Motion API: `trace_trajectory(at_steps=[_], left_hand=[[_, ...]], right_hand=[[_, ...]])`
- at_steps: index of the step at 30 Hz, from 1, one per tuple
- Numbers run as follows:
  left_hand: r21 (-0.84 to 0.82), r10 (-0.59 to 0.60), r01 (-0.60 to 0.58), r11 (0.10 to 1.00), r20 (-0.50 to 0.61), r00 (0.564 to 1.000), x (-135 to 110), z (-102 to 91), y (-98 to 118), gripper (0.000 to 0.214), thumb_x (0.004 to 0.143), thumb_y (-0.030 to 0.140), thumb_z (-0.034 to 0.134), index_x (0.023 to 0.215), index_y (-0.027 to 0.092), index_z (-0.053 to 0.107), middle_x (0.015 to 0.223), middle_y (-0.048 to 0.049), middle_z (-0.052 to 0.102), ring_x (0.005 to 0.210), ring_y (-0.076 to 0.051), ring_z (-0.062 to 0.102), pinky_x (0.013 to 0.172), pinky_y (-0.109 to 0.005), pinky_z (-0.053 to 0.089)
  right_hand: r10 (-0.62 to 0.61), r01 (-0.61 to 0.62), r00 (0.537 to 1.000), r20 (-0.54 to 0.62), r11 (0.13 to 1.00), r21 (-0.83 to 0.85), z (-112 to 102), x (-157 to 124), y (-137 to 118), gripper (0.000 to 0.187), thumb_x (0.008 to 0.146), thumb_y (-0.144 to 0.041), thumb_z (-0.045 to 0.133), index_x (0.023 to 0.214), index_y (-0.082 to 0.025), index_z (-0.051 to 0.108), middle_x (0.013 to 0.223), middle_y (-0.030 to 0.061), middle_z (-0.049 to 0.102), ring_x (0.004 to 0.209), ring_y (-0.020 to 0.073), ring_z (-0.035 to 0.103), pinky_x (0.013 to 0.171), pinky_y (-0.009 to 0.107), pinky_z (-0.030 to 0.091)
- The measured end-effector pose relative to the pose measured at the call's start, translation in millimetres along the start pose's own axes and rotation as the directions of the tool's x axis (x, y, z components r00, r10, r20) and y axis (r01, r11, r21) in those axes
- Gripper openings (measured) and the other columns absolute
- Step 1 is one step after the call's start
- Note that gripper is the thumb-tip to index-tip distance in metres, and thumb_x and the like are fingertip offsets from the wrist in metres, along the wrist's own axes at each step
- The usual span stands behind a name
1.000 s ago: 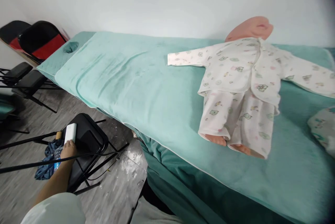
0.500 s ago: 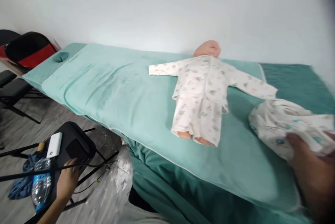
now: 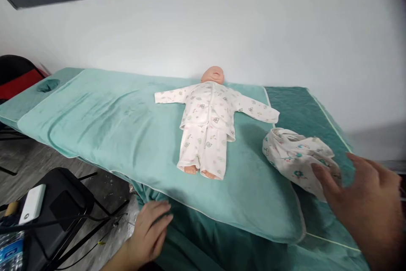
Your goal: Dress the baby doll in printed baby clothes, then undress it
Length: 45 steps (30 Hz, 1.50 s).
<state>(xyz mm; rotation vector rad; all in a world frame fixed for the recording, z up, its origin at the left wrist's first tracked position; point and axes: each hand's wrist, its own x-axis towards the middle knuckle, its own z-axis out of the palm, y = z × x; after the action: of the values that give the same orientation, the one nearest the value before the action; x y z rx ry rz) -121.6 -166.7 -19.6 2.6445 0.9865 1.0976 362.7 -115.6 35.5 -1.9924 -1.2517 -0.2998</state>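
On the bed lies a baby doll [image 3: 214,74] on its back, its arms stretched to both sides. It wears a white printed jacket [image 3: 207,104] and matching trousers [image 3: 203,146]. To its right rests a bunched white printed cloth [image 3: 294,159]. My right hand [image 3: 364,190] is beside this cloth with thumb and fingers spread; whether the thumb touches it I cannot tell. At the bed's front edge, my left hand [image 3: 150,228] hovers with loosely bent, parted fingers and nothing in them.
A light green sheet [image 3: 104,114] covers most of the long bed, which stands against a white wall. At lower left, a black folding chair [image 3: 68,192] carries a white power bank [image 3: 32,204] and a plastic bottle [image 3: 12,247]. A cable crosses in front of it.
My right hand has let go of the cloth, which now lies on the bed. My left hand has moved from the chair to the bed's front edge. The view has shifted right.
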Motion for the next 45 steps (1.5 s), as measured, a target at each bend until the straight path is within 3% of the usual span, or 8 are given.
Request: trace_trajectory(at_steps=[3, 6, 11, 14, 21, 25, 34, 45], left_hand=[[-0.027, -0.208, 0.207, 0.978, -0.097, 0.973, 65.0, 33.9, -6.6, 0.064, 0.096, 0.013, 0.054, 0.156, 0.033, 0.042, 0.145, -0.0156, 0.06, 0.14, -0.031, 0.055, 0.1, -0.056, 0.062], [-0.11, -0.342, 0.329, 0.938, -0.134, 0.93, 97.1, 58.0, -10.4, 0.055, 0.101, 0.022, 0.051, 0.153, 0.035, 0.043, 0.155, -0.0145, 0.051, 0.143, -0.031, 0.053, 0.105, -0.062, 0.058], [-0.136, -0.183, 0.172, 0.976, -0.075, 0.98, 101.3, 59.3, -14.0, 0.05, 0.1, 0.02, 0.052, 0.146, 0.04, 0.053, 0.131, -0.0069, 0.07, 0.129, -0.028, 0.063, 0.108, -0.066, 0.054], [-0.124, -0.124, 0.103, 0.987, -0.183, 0.975, 128.1, 52.2, -32.7, 0.043, 0.102, 0.023, 0.052, 0.141, 0.039, 0.057, 0.126, -0.004, 0.073, 0.118, -0.024, 0.067, 0.109, -0.064, 0.051], [-0.045, -0.294, 0.292, 0.955, -0.228, 0.928, 326.2, 88.6, -123.3, 0.051, 0.111, 0.043, 0.026, 0.131, 0.016, 0.064, 0.142, -0.0094, 0.063, 0.128, -0.023, 0.061, 0.106, -0.056, 0.051], [-0.159, -0.24, 0.244, 0.957, 0.043, 0.97, 408.3, 123.6, -159.3, 0.059, 0.11, 0.038, 0.018, 0.129, 0.007, 0.065, 0.14, -0.0099, 0.065, 0.12, -0.02, 0.064, 0.101, -0.051, 0.051], [-0.353, -0.399, 0.391, 0.85, 0.052, 0.915, 410.2, 135.7, -156.5, 0.041, 0.089, 0.005, 0.042, 0.11, 0.02, 0.074, 0.13, -0.0063, 0.072, 0.127, -0.021, 0.063, 0.114, -0.039, 0.049], [-0.407, -0.43, 0.407, 0.818, 0.036, 0.902, 408.4, 139.3, -164.3, 0.043, 0.088, 0.005, 0.04, 0.103, 0.021, 0.077, 0.129, -0.0072, 0.07, 0.126, -0.021, 0.064, 0.116, -0.04, 0.047]], right_hand=[[-0.203, 0.209, 0.972, -0.12, 0.977, 0.034, -1.6, -17.5, -35.2, 0.065, 0.087, -0.062, 0.067, 0.146, -0.038, 0.056, 0.144, 0.024, 0.056, 0.144, 0.0407, 0.046, 0.108, 0.064, 0.045], [-0.338, 0.337, 0.941, -0.03, 0.922, 0.19, 16.2, -30.7, -70.0, 0.057, 0.089, -0.044, 0.071, 0.143, -0.044, 0.052, 0.144, 0.0156, 0.055, 0.14, 0.0384, 0.051, 0.114, 0.065, 0.045], [-0.383, 0.335, 0.923, 0.039, 0.847, 0.413, 68.0, -4.2, -116.1, 0.041, 0.094, -0.033, 0.064, 0.133, -0.029, 0.055, 0.143, 0.014, 0.052, 0.138, 0.0342, 0.051, 0.112, 0.064, 0.046], [-0.307, 0.238, 0.951, 0.034, 0.799, 0.552, 103.2, 44.0, -145.6, 0.036, 0.095, -0.036, 0.061, 0.129, -0.028, 0.056, 0.138, 0.0114, 0.056, 0.135, 0.0295, 0.053, 0.109, 0.055, 0.049], [-0.023, -0.139, 0.94, 0.339, 0.884, 0.447, 185.4, 144.6, -205.9, 0.02, 0.089, -0.041, 0.056, 0.099, -0.024, 0.054, 0.098, 0.0052, 0.064, 0.089, 0.024, 0.06, 0.082, 0.041, 0.048], [0.019, -0.163, 0.912, 0.409, 0.933, 0.32, 203.4, 157.7, -205.5, 0.026, 0.087, -0.048, 0.059, 0.083, -0.026, 0.046, 0.087, 0.0034, 0.063, 0.084, 0.025, 0.057, 0.076, 0.037, 0.041], [-0.02, -0.164, 0.84, 0.542, 0.943, 0.289, 199.0, 164.0, -204.8, 0.027, 0.088, -0.049, 0.058, 0.083, -0.026, 0.046, 0.085, 0.0004, 0.064, 0.075, 0.0218, 0.055, 0.067, 0.033, 0.033], [-0.069, -0.074, 0.875, 0.48, 0.959, 0.273, 208.5, 164.8, -212.2, 0.026, 0.09, -0.036, 0.059, 0.072, -0.024, 0.045, 0.074, 0.0014, 0.06, 0.065, 0.0188, 0.045, 0.064, 0.031, 0.026]])
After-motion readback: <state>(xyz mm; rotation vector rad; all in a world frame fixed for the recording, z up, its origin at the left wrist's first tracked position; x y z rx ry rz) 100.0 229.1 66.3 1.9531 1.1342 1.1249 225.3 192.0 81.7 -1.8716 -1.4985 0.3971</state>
